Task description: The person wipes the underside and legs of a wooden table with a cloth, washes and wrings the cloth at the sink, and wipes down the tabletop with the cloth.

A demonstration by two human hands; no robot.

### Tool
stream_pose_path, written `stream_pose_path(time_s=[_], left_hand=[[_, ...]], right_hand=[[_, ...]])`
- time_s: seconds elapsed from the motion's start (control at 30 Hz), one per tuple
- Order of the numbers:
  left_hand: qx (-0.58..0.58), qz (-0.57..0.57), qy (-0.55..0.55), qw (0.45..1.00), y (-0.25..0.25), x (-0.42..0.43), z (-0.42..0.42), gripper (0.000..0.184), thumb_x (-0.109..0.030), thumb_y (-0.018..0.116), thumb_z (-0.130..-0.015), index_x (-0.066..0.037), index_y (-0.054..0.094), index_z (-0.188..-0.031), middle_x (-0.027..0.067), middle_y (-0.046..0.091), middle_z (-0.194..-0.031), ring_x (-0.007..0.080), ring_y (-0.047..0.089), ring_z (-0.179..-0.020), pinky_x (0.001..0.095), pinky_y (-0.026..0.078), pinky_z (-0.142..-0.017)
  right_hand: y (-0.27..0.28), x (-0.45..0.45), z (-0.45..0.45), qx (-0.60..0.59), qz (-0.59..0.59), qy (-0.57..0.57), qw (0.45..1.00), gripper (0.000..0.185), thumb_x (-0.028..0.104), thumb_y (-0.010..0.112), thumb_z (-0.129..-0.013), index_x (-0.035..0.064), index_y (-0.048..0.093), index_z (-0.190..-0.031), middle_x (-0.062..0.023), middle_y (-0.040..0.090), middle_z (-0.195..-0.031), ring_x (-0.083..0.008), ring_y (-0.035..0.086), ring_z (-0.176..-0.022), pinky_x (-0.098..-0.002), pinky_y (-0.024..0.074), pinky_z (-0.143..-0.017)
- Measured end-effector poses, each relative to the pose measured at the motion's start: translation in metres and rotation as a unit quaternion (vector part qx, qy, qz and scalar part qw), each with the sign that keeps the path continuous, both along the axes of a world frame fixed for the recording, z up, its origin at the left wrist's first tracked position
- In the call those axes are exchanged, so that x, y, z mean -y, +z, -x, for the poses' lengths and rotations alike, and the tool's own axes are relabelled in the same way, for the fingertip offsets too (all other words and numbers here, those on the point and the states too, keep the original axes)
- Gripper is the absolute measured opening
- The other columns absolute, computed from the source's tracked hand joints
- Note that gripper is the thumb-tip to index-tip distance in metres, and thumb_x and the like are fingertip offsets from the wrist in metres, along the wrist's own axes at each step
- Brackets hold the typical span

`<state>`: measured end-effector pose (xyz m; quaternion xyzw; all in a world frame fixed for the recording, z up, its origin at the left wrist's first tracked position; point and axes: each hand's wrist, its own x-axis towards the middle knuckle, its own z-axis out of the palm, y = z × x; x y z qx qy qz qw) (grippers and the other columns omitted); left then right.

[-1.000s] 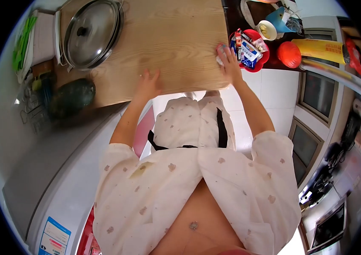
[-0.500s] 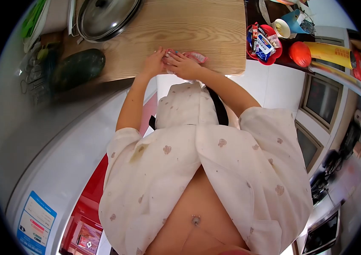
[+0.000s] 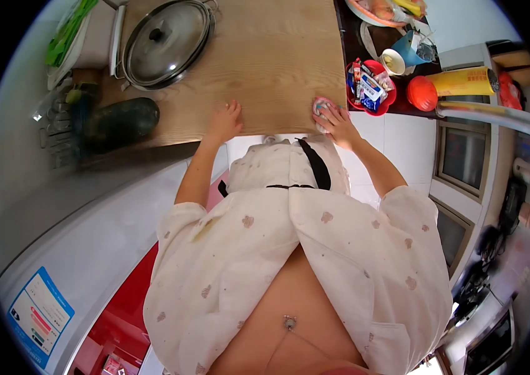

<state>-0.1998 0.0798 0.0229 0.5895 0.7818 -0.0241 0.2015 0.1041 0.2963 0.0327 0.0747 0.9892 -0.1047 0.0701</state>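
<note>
Near its right front corner, the wooden table (image 3: 265, 69) has a pink patterned cloth (image 3: 322, 107) lying under my right hand (image 3: 338, 126). That hand presses on the cloth, its fingers partly covering it. My left hand (image 3: 226, 122) rests at the table's front edge, fingers apart and holding nothing. A round pan with a glass lid (image 3: 168, 40) stands at the table's back left. Left of my left hand lies a dark green melon (image 3: 124, 122).
Beside the table's right edge, a dark surface (image 3: 416, 107) holds a red bowl of packets (image 3: 371, 87), a white cup (image 3: 393, 62), a blue container (image 3: 411, 49) and a yellow roll with a red end (image 3: 465, 82). Glass bottles (image 3: 59, 122) are at the far left.
My right hand and the pink cloth have moved from beside my left hand to the table's right front corner. My left hand no longer touches the cloth. The camera view has shifted slightly.
</note>
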Motion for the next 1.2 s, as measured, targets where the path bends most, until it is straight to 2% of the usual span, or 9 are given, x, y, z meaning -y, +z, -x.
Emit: stream_pose_path(time_s=[0.2, 0.33, 0.43, 0.5, 0.67, 0.73, 0.87, 1.03, 1.2], left_hand=[[-0.03, -0.019, -0.019, 0.999, -0.003, 0.003, 0.002, 0.062, -0.026, 0.057, -0.073, -0.006, 0.031, -0.126, 0.0148, 0.029, -0.133, 0.0305, 0.036, -0.117, 0.0541, 0.03, -0.089], [-0.03, -0.091, -0.001, 0.995, -0.001, 0.008, 0.001, 0.054, -0.019, 0.055, -0.073, -0.006, 0.037, -0.122, 0.0144, 0.035, -0.13, 0.0293, 0.039, -0.115, 0.0517, 0.032, -0.089], [0.051, -0.136, 0.044, 0.988, 0.003, 0.014, -0.002, 0.047, -0.014, 0.054, -0.074, -0.005, 0.041, -0.119, 0.0151, 0.037, -0.127, 0.031, 0.04, -0.113, 0.0461, 0.033, -0.09], [0.185, -0.233, 0.171, 0.939, 0.005, 0.019, -0.002, 0.041, -0.01, 0.052, -0.076, -0.003, 0.043, -0.116, 0.0176, 0.039, -0.125, 0.0334, 0.041, -0.111, 0.0408, 0.033, -0.092], [0.154, -0.242, 0.13, 0.949, 0.008, 0.027, -0.012, 0.04, -0.01, 0.052, -0.077, -0.001, 0.043, -0.115, 0.0199, 0.039, -0.123, 0.035, 0.039, -0.112, 0.0397, 0.032, -0.094], [0.135, -0.231, 0.094, 0.959, 0.011, 0.022, -0.018, 0.04, -0.01, 0.053, -0.077, -0.002, 0.043, -0.115, 0.0203, 0.039, -0.123, 0.0352, 0.038, -0.113, 0.0399, 0.032, -0.094], [0.157, -0.235, 0.054, 0.958, 0.015, -0.003, -0.034, 0.04, -0.01, 0.055, -0.076, -0.005, 0.046, -0.115, 0.0197, 0.039, -0.124, 0.0375, 0.038, -0.113, 0.0409, 0.033, -0.093], [0.056, -0.166, -0.06, 0.983, 0.004, -0.03, -0.034, 0.038, -0.017, 0.057, -0.073, -0.013, 0.051, -0.111, 0.0166, 0.042, -0.123, 0.0362, 0.042, -0.109, 0.0429, 0.037, -0.088], [0.075, -0.119, -0.049, 0.989, -0.001, -0.031, -0.028, 0.04, -0.022, 0.057, -0.074, -0.016, 0.049, -0.113, 0.0124, 0.039, -0.126, 0.0339, 0.041, -0.112, 0.0492, 0.034, -0.088]], right_hand=[[-0.012, -0.001, 0.021, -0.022, 0.033, 0.065, 0.997, 0.069, 0.028, 0.062, -0.071, 0.0194, 0.028, -0.131, -0.0097, 0.024, -0.136, -0.0347, 0.016, -0.127, -0.0514, 0.0174, -0.1], [-0.022, 0.028, 0.096, -0.073, 0.068, 0.225, 0.969, 0.072, 0.037, 0.059, -0.072, 0.018, 0.025, -0.132, -0.0114, 0.023, -0.136, -0.0356, 0.012, -0.128, -0.0508, 0.0133, -0.101], [-0.041, 0.078, 0.167, -0.132, 0.041, 0.258, 0.956, 0.064, 0.04, 0.057, -0.072, 0.0173, 0.033, -0.127, -0.0096, 0.026, -0.135, -0.034, 0.016, -0.127, -0.0521, 0.0149, -0.1], [-0.042, 0.098, 0.19, -0.147, 0.033, 0.259, 0.954, 0.059, 0.04, 0.057, -0.072, 0.0182, 0.038, -0.124, -0.0077, 0.03, -0.133, -0.0324, 0.019, -0.126, -0.0531, 0.0158, -0.1], [-0.031, 0.076, 0.168, -0.179, 0.039, 0.257, 0.949, 0.049, 0.038, 0.059, -0.071, 0.0242, 0.044, -0.116, -0.0046, 0.033, -0.131, -0.0258, 0.024, -0.125, -0.0504, 0.0237, -0.095], [-0.019, 0.05, 0.128, -0.146, 0.021, 0.142, 0.979, 0.048, 0.038, 0.057, -0.073, 0.0297, 0.042, -0.118, -0.0026, 0.034, -0.129, -0.0237, 0.028, -0.123, -0.0497, 0.0279, -0.089], [-0.002, -0.012, 0.037, -0.06, -0.033, -0.001, 0.998, 0.057, 0.039, 0.057, -0.073, 0.0299, 0.035, -0.124, -0.0033, 0.028, -0.134, -0.0261, 0.022, -0.126, -0.0532, 0.0195, -0.096], [-0.012, -0.022, 0.011, -0.033, -0.033, -0.055, 0.997, 0.059, 0.04, 0.055, -0.074, 0.0288, 0.032, -0.127, -0.0034, 0.025, -0.135, -0.0303, 0.02, -0.126, -0.0552, 0.0171, -0.097], [-0.019, -0.038, 0.038, -0.067, -0.036, -0.055, 0.996, 0.058, 0.04, 0.056, -0.073, 0.0271, 0.035, -0.125, -0.0053, 0.028, -0.134, -0.0311, 0.024, -0.125, -0.0555, 0.0205, -0.095]])
